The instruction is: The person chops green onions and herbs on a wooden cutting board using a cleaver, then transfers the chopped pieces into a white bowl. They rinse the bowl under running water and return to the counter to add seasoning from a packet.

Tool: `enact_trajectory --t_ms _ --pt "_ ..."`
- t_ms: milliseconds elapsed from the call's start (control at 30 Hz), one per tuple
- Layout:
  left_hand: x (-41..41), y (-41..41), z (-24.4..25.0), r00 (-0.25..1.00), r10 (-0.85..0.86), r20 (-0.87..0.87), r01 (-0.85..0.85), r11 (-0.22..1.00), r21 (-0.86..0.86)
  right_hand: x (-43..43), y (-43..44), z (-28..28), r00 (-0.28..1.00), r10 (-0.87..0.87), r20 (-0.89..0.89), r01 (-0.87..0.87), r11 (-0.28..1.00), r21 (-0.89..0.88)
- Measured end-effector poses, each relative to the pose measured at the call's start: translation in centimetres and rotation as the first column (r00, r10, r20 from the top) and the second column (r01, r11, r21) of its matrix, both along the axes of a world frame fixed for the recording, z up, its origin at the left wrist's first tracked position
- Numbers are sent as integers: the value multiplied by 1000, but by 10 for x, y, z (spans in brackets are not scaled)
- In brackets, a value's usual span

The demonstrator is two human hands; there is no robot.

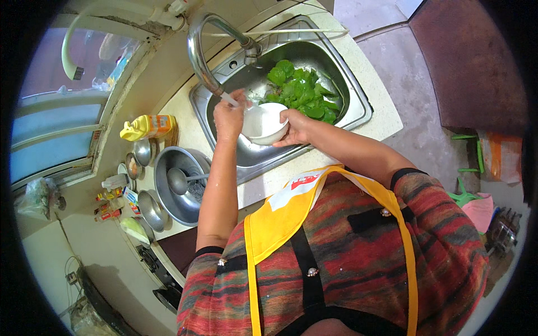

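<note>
A white bowl (pixel 265 126) is tilted over the stainless steel sink (pixel 252 158), held at its right rim by my right hand (pixel 296 127). My left hand (pixel 230 114) is at the bowl's left side, just below the spout of the curved chrome faucet (pixel 202 63). Its fingers are blurred, and whether they grip anything is unclear. Water (pixel 229 99) runs from the spout past this hand, with splashes towards the bowl. Green leafy vegetables (pixel 300 90) lie in the sink behind the bowl.
Left of the sink stands a large metal basin (pixel 164 161) with a ladle (pixel 177 181) in it. Beyond are a yellow jug (pixel 150 127), small metal bowls (pixel 143 152) and several bottles (pixel 110 206). A pale hose (pixel 290 31) crosses behind the sink.
</note>
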State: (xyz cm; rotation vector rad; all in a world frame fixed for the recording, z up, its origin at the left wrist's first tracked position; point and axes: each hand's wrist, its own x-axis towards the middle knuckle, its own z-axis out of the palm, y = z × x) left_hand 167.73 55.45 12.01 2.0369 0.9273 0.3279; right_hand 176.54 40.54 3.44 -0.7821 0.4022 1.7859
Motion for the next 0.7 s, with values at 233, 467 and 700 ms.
enact_trajectory --t_ms 233,467,700 --pt "29 31 -25 989 113 91 -34 788 -615 5 6 17 985 37 166 -30 999 -44" --pt "74 69 -57 966 233 114 38 307 -951 25 -17 42 126 124 984 -122 987 -109" --pt "77 61 -53 926 236 294 228 270 -936 83 -75 60 -646 110 756 57 994 -95"
